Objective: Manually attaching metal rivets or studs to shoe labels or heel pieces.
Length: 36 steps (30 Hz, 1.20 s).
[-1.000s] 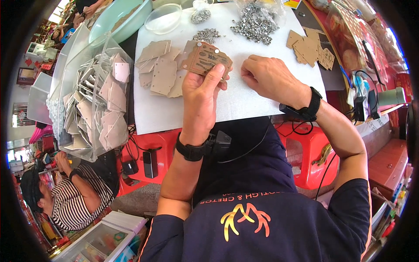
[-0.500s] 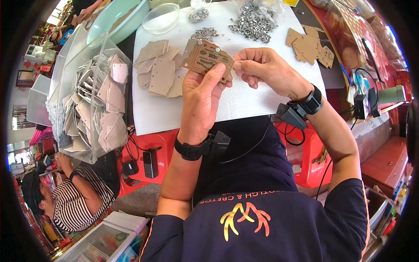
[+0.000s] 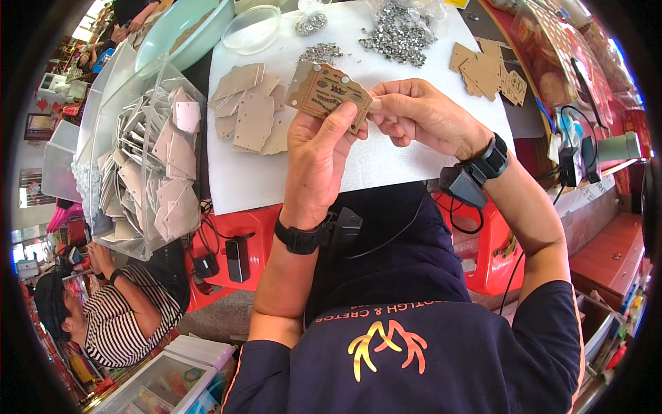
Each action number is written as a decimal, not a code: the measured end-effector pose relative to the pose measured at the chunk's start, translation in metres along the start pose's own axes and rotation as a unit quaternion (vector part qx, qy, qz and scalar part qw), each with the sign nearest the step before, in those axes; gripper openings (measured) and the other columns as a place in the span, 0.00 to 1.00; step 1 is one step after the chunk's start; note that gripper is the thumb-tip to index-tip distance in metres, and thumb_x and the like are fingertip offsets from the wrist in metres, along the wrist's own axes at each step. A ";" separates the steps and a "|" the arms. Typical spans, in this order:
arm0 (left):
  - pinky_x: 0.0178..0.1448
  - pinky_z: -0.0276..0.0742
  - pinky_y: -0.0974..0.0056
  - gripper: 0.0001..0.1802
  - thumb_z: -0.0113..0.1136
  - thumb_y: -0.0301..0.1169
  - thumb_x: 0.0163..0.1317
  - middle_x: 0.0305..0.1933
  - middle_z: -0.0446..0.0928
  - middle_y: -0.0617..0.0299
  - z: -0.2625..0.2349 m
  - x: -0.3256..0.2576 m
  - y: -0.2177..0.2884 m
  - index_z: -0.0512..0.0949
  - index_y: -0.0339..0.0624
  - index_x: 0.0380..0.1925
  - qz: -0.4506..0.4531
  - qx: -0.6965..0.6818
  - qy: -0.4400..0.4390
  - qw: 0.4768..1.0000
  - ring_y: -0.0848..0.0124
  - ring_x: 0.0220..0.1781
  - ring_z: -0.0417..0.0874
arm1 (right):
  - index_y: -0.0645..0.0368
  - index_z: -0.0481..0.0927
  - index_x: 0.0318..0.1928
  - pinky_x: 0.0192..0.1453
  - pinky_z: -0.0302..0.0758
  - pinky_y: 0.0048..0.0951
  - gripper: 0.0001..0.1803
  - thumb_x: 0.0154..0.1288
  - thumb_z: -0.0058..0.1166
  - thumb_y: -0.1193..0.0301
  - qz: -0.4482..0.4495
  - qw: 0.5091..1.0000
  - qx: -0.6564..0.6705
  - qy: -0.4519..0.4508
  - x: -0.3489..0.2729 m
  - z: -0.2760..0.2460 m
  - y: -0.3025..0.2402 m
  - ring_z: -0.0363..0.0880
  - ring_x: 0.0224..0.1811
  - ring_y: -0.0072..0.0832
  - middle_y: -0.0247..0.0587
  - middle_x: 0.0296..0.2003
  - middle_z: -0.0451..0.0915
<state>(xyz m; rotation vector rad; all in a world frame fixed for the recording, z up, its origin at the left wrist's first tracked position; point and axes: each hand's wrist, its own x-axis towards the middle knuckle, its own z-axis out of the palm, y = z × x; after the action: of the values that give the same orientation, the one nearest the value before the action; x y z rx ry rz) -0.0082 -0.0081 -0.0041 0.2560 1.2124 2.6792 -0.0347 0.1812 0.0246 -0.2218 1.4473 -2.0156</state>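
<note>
1. The left hand sits at the centre of the frame, raised above the table, and grips a tan cardboard tag with its thumb pressed on the tag's right part.
2. The cardboard tag is just above centre, tilted, held in the air over the white sheet that covers the table; it shows small holes at its corners and dark print on its face.
3. The right hand is right of centre, its fingers curled and its fingertips pinched at the tag's right edge; whether something small sits between them cannot be told.
4. Both wrists carry black bands with small black devices.
5. A loose stack of blank tan cards lies on the table to the left of the tag.
6. A heap of small metal pieces lies at the top centre, with a smaller heap beside it.
7. More tan cards lie at the upper right.
8. A clear plastic bin full of pale cards stands at the left.
9. Another person in a striped shirt sits at the lower left.
</note>
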 end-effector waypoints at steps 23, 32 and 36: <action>0.42 0.74 0.70 0.12 0.57 0.25 0.68 0.40 0.79 0.63 0.005 0.000 -0.003 0.73 0.36 0.49 0.114 0.117 0.033 0.986 0.77 0.36 0.77 | 0.64 0.77 0.42 0.27 0.72 0.18 0.13 0.74 0.50 0.65 -0.060 0.997 0.033 0.035 -0.002 0.024 0.001 0.71 0.26 0.12 0.31 0.32 0.78; 0.44 0.76 0.68 0.08 0.57 0.27 0.68 0.39 0.80 0.62 0.001 -0.002 0.001 0.77 0.36 0.44 0.043 0.063 0.036 0.996 0.75 0.37 0.79 | 0.64 0.79 0.40 0.30 0.75 0.19 0.14 0.74 0.49 0.63 -0.097 0.992 -0.068 0.053 0.000 0.025 0.005 0.73 0.28 0.14 0.33 0.31 0.79; 0.45 0.77 0.66 0.08 0.57 0.29 0.69 0.38 0.81 0.61 -0.006 -0.006 0.000 0.79 0.36 0.43 -0.022 0.011 0.037 0.999 0.72 0.38 0.81 | 0.64 0.79 0.40 0.29 0.76 0.19 0.14 0.74 0.50 0.64 -0.085 0.987 -0.094 0.100 0.005 0.021 0.010 0.73 0.26 0.14 0.31 0.28 0.78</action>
<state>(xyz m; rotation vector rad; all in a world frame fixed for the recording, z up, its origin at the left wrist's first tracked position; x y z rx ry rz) -0.0044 -0.0142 -0.0084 0.1325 1.2528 2.6613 -0.0243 0.1595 0.0224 -0.2340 1.8015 -2.0838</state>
